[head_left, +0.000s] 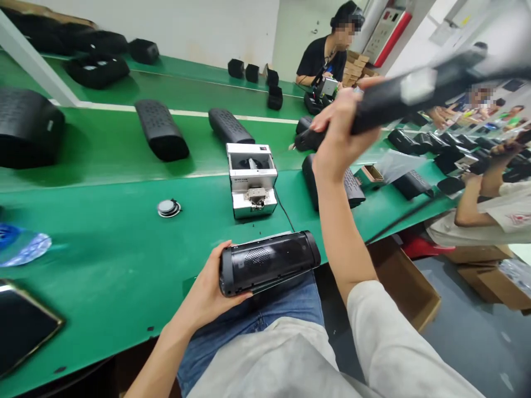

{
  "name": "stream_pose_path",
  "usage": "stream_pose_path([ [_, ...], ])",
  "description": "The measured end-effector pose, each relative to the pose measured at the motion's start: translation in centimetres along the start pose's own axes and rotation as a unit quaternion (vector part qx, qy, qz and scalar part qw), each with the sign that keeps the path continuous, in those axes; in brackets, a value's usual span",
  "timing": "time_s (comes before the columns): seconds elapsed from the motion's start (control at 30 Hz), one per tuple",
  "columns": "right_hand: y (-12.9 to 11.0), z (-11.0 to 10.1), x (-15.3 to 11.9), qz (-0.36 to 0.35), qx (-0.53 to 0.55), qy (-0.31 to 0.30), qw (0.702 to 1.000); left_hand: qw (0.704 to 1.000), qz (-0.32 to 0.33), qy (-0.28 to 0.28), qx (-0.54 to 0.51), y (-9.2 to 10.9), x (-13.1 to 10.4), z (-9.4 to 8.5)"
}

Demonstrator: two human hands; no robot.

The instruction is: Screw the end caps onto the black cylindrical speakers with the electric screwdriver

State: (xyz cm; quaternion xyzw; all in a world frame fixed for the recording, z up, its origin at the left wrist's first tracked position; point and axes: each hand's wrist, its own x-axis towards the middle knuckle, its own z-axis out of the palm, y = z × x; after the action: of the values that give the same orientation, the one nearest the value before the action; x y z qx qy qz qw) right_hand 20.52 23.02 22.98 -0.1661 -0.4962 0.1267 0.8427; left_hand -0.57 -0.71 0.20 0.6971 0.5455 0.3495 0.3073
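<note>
**Black speaker housing in your left hand, electric screwdriver raised in your right**

Nearest: your left hand (209, 284) is closed round the left end of the black speaker housing (276, 258), fingers spread over its upper and lower edges. The housing lies lengthwise over your lap at the near edge of the green worktable (120, 260), its small perforated patch visible. Your right hand (342, 124) is raised, wrapped round the black electric screwdriver (388, 102); bit end points down-left, apart from the housing. Its rear part is blurred.

Near left corner: dark flat panel (27, 326), gold-coloured edge. Below table level, right: open cardboard box (404, 282).

Mid-table: silver round component (167, 208) lying flat, left of the screw feeder (253, 185). Feeder upright, beyond the housing, black cable running from its right side.

Beyond: perforated black casing (161, 130) left of the feeder, second casing (230, 126) just behind it; more across the table.

Far side: co-worker in a black T-shirt (313, 61), hands near a small boxy device. At right, a person in a pale shirt (493, 213), forearms over the table
</note>
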Motion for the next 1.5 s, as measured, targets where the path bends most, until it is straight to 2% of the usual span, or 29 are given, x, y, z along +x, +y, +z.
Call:
stream_pose_path([
  [0.07,0.8,0.3,-0.4,0.036,-0.011,-0.045,0.998,1.0,-0.006,-0.005,-0.007,0.0,-0.1,0.1],
  [0.1,0.5,0.3,-0.5,0.03,-0.009,-0.047,0.998,1.0,-0.007,-0.006,-0.01,0.0,-0.2,0.1],
  [0.2,-2.1,0.2,-0.7,0.005,-0.006,-0.053,0.999,1.0,-0.001,-0.008,-0.013,0.0,-0.3,0.2],
  [0.3,-3.6,0.8,-1.6,0.06,0.009,-0.146,0.987,1.0,0.002,-0.007,-0.014,-0.1,-0.2,0.2],
  [0.4,-2.5,1.8,-3.5,0.112,0.024,-0.206,0.972,1.0,0.005,-0.009,-0.019,-0.1,-0.1,0.1],
  [0.5,-1.0,2.5,-5.4,0.145,-0.002,-0.224,0.964,1.0,0.01,-0.011,-0.026,0.1,-0.1,0.1],
  [0.6,-0.6,2.8,-6.3,0.149,-0.018,-0.225,0.963,0.999,0.009,-0.011,-0.036,0.2,-0.1,0.0],
  [0.77,-0.2,3.2,-6.2,0.136,-0.032,-0.207,0.968,0.999,0.011,-0.015,-0.04,0.4,0.0,0.0],
  [0.93,0.5,3.0,-6.0,0.17,-0.03,-0.224,0.959,0.999,0.015,-0.014,-0.036,0.3,0.0,0.0],
  [1.07,-0.7,1.7,-5.3,0.178,0.004,-0.227,0.958,0.999,0.021,-0.01,-0.031,0.3,0.0,0.1],
  [1.23,-4.1,-2.2,-2.1,0.158,0.004,-0.229,0.96,1.0,0.017,-0.011,-0.024,0.1,-0.1,0.0],
  [1.37,-7.4,-5.2,0.1,0.182,-0.06,-0.193,0.962,1.0,0.024,-0.006,-0.017,-0.1,0.1,0.0],
  [1.5,-8.7,-6.9,1.0,0.169,-0.036,-0.166,0.971,1.0,0.025,-0.004,-0.013,-0.2,0.3,-0.1],
])
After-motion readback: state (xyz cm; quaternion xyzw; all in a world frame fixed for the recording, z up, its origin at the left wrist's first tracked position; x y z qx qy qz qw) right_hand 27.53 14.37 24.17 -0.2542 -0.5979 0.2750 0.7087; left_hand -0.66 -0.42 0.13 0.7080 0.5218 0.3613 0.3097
